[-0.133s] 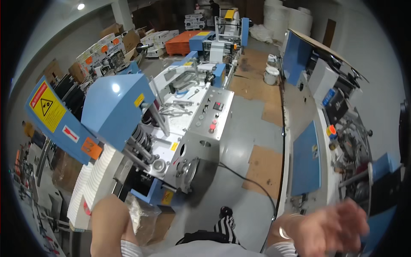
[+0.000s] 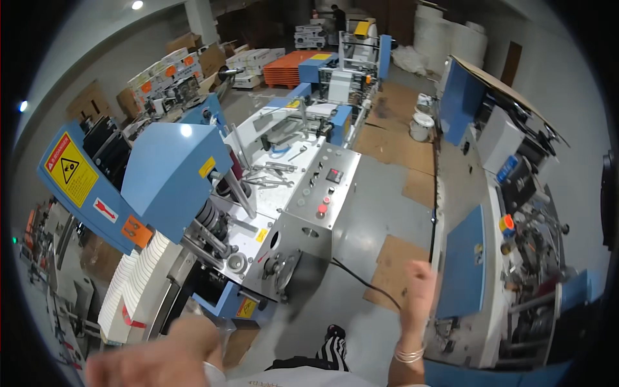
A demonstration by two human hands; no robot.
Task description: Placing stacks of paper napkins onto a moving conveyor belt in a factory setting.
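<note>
My left hand (image 2: 151, 361) is at the lower left, low in front of the row of white folded paper stacks (image 2: 145, 277). Motion smears its fingers, so I cannot tell whether it holds anything. A red strip (image 2: 132, 317) shows on the paper's near end. My right hand (image 2: 419, 287) is raised over the floor at the lower right, its fingers curled in and nothing visible in them. Bracelets (image 2: 409, 355) circle that wrist. Ahead on the left stands a blue and white machine (image 2: 171, 161) with a steel control panel (image 2: 322, 187).
Metal tools (image 2: 267, 174) lie on the machine's white bed. A handwheel (image 2: 287, 271) juts toward the aisle, where a black cable (image 2: 364, 282) crosses the floor. Another machine (image 2: 464, 258) lines the right side. White buckets (image 2: 422, 127) and orange pallets (image 2: 284, 69) stand farther off.
My right hand has swung inward to the left, from spread and blurred to curled. My left hand has come into sight at the lower left. The whole view has shifted slightly.
</note>
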